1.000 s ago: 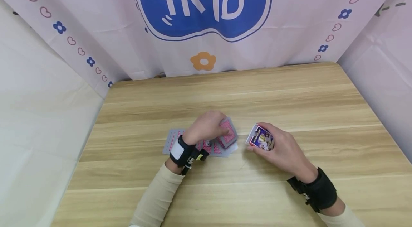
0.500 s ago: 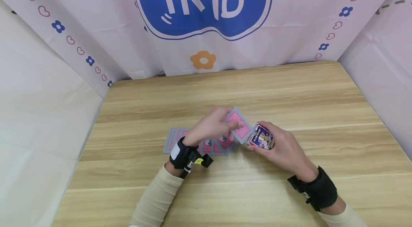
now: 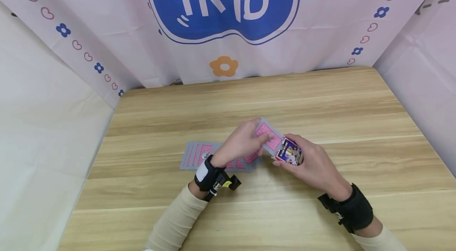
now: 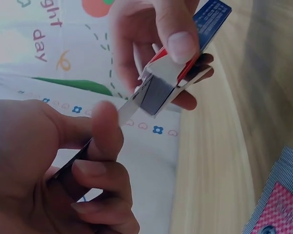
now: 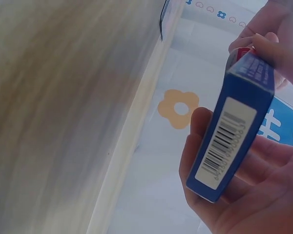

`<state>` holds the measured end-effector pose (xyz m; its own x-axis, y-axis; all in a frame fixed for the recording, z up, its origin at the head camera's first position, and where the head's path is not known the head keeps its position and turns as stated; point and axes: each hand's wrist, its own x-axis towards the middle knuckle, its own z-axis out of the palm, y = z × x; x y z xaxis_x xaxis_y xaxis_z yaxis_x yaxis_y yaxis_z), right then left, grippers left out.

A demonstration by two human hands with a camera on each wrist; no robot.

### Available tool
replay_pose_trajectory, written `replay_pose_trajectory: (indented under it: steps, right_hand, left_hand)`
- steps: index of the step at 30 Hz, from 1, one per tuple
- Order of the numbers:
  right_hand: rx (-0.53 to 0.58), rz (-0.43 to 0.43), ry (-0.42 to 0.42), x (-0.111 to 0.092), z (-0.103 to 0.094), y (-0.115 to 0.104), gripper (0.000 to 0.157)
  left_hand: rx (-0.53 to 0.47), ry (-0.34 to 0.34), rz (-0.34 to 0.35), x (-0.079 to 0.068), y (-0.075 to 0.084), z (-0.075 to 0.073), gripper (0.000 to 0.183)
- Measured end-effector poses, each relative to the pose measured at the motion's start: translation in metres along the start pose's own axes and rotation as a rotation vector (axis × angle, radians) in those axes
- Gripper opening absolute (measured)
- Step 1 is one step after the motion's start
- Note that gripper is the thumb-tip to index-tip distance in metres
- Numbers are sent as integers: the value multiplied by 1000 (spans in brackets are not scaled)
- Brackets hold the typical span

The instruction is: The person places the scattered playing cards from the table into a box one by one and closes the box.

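My left hand [image 3: 241,143] pinches a red-and-grey backed playing card [image 3: 268,135], thumb on top. Whether more cards lie beneath it I cannot tell. The far end of the card meets the open mouth of a blue card box [image 3: 290,153], gripped by my right hand [image 3: 316,166] above the table. In the left wrist view, a dark stack fills the mouth of the box [image 4: 212,22], and its white flaps stand open. A barcode shows on the box [image 5: 224,141] in the right wrist view. Under my left hand, a row of overlapping cards [image 3: 195,156] lies back up, partly hidden.
The wooden table [image 3: 313,108] reaches back to a white printed curtain [image 3: 320,29]. White cloth [image 3: 50,132] hangs along the left side, with another sheet on the right. A black camera strap [image 3: 352,211] sits on each wrist.
My left hand has lifted the card off the row and carried it right until its end met the box mouth. My right hand and the box have stayed in place.
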<state>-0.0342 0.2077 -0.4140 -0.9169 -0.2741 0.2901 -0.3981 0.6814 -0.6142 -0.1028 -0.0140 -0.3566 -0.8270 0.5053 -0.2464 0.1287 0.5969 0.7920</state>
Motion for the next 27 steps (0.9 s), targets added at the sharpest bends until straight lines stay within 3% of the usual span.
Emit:
replay_pose_trajectory:
  steps: [6,11,16,20,24,27]
  right_hand:
    - [-15,5,8,0,1,-1,74]
    - [-18,6,16,1,1,-1,73]
    - [-19,8,34,2,1,0,70]
    - [-25,5,38,3,2,0,70]
    - [-21,-8,29,2,2,0,70]
    - [-19,-11,33,1,2,0,71]
  left_hand:
    - [59,-1,18,2,-1,12,42]
    - [89,-21,1,1,-2,14,64]
    - [114,20,36,-1,-4,9,38]
    - [83,42,64,-2,-4,7,22]
    - [37,-10,104,0,-4,10,24]
    - [-17,-50,92,0,-5,8,22]
